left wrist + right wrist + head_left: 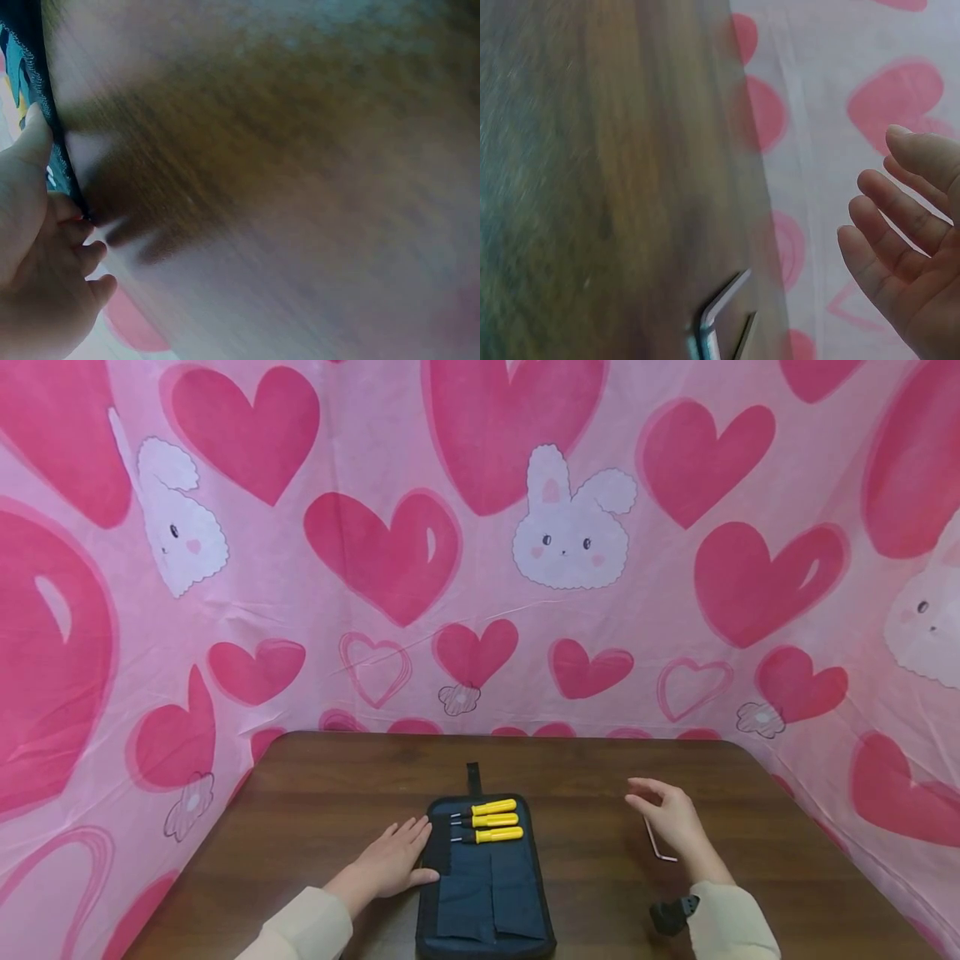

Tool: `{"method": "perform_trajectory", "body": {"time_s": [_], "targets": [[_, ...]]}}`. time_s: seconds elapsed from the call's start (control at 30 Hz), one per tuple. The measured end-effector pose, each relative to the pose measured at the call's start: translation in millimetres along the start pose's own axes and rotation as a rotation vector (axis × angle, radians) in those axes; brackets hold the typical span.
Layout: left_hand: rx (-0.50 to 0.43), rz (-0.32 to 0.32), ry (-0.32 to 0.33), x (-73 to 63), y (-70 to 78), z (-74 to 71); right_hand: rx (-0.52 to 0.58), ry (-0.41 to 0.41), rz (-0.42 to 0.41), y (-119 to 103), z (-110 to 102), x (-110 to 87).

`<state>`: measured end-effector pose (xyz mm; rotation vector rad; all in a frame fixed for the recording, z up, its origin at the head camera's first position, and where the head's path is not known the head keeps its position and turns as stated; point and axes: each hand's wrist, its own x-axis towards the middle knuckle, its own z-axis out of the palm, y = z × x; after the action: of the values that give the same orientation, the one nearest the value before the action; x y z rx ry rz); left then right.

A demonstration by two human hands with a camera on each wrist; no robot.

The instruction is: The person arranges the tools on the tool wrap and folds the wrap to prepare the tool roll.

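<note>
An open black tool pouch [480,893] lies on the table, with several yellow-handled screwdrivers [497,820] in its upper part. My left hand [390,860] rests at the pouch's left edge, fingers extended and thumb [36,142] over the border. To the right, my right hand [671,817] hovers with loosely bent fingers and nothing in its grasp. Beside and below it lies a bent metal hex key [656,845] on the tabletop. The right wrist view shows the hex key [709,319] at the bottom, apart from the fingers.
The dark wooden table [360,768] has rounded far corners. A pink curtain [480,602] printed with hearts and rabbits surrounds it. The pouch's strap [473,778] points toward the far edge. A black device [670,917] is worn at the right wrist.
</note>
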<state>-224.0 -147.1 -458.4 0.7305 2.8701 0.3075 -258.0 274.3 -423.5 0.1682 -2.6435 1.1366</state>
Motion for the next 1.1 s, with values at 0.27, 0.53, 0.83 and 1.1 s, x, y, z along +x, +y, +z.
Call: {"method": "perform_trajectory", "body": {"time_s": [0.27, 0.53, 0.83, 1.1], "targets": [[0.005, 0.009, 0.001, -0.2, -0.1, 0.1, -0.03, 0.002, 0.019, 17.0, -2.8, -5.3], [0.014, 0.025, 0.006, -0.1, -0.4, 0.1, -0.087, -0.006, 0.06, 30.7, -3.1, -10.2], [0.007, 0.028, 0.001, 0.2, -1.7, -0.1, -0.135, -0.006, 0.083, 39.2, -3.2, -13.0], [0.001, 0.021, -0.001, -0.7, -0.7, -0.1, -0.124, -0.056, 0.148, 43.4, -4.4, -15.2]]}}
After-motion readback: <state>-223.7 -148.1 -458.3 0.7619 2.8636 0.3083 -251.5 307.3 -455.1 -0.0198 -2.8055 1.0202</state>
